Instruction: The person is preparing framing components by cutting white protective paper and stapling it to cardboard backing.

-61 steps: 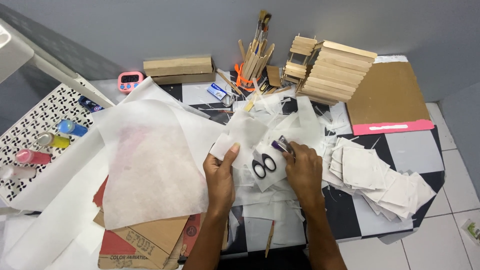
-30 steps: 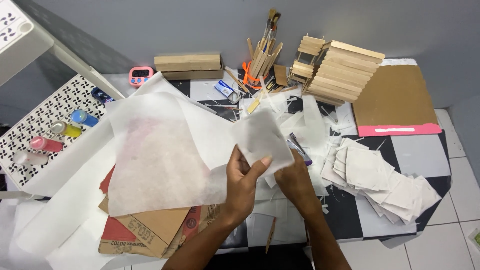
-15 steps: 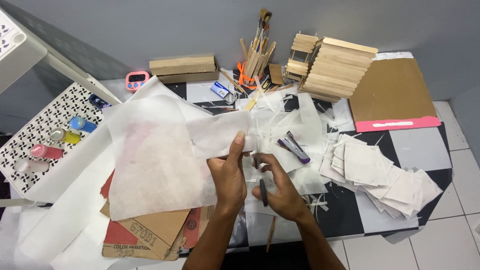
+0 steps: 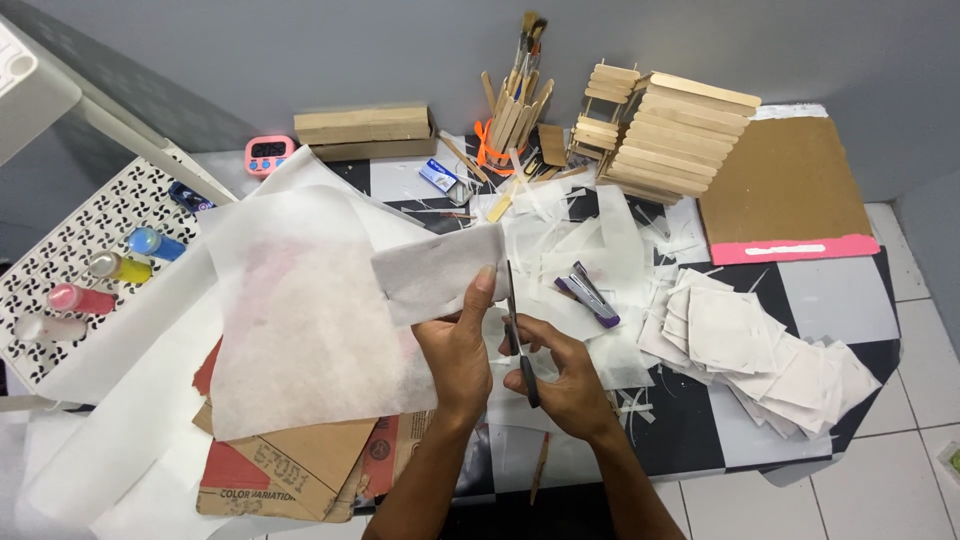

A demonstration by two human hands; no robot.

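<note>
My left hand [image 4: 458, 350] pinches the right end of a folded strip of white tissue paper [image 4: 435, 270], thumb on top, and holds it up over the table. My right hand [image 4: 560, 375] grips a pair of black-handled scissors [image 4: 517, 330], whose blades point away from me along the strip's right edge. A purple stapler [image 4: 590, 293] lies on paper scraps just right of the scissors. A large white sheet [image 4: 300, 310] spreads out to the left of my hands.
A pile of cut white squares [image 4: 750, 350] lies at the right. A wooden stick house [image 4: 670, 135], a brush holder [image 4: 515, 110], a wooden box [image 4: 365, 130] and brown card [image 4: 785, 185] stand at the back. Paint bottles [image 4: 100, 270] sit on a white rack at the left; cardboard [image 4: 290, 465] lies near me.
My right hand put the purple stapler down on the scraps and picked up the scissors. My left hand lifted the folded strip, and the scissor blades now stand at its right edge.
</note>
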